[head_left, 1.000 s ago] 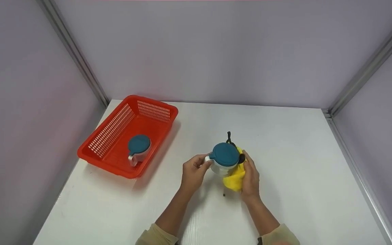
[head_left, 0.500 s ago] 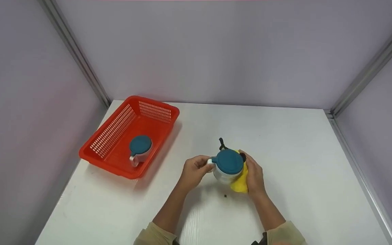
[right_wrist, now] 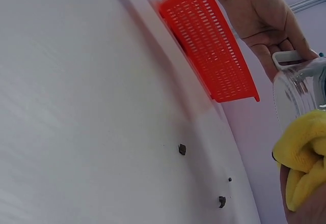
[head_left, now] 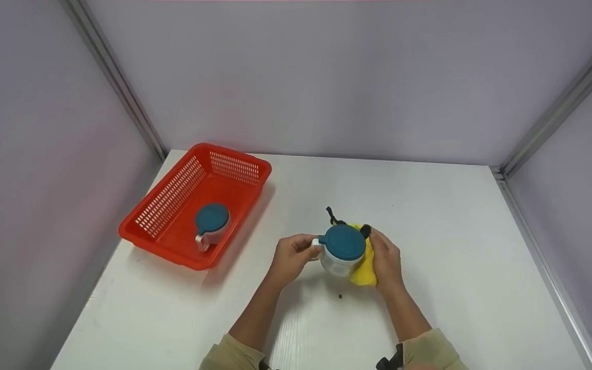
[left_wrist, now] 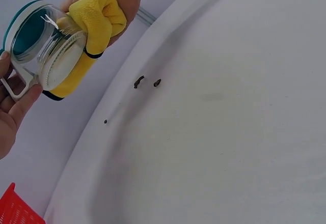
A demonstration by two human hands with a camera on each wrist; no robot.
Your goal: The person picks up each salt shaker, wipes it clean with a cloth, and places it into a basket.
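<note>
A clear jar (head_left: 338, 263) with a teal lid (head_left: 345, 242) and a white handle is held above the table. My left hand (head_left: 292, 259) pinches the handle between thumb and fingers. On the jar's other side, my right hand (head_left: 387, 261) holds a folded yellow cloth (head_left: 364, 272) with black edging against the wall of the jar. The left wrist view shows the cloth (left_wrist: 97, 23) bunched at the jar's base and side. Part of the right hand is hidden behind it. A thin black strip (head_left: 333, 216) sticks out behind the lid.
A red plastic basket (head_left: 160, 256) with slotted walls stands at the table's left. Inside it is a second teal-lidded jar (head_left: 213, 218) with a handle. Small dark bits (left_wrist: 157, 82) lie on the white table (head_left: 455, 257). Grey panels rise around it.
Over the last second both hands came slightly nearer with the jar. The cloth shifted a little along the jar's right side. The basket's jar stayed in place.
</note>
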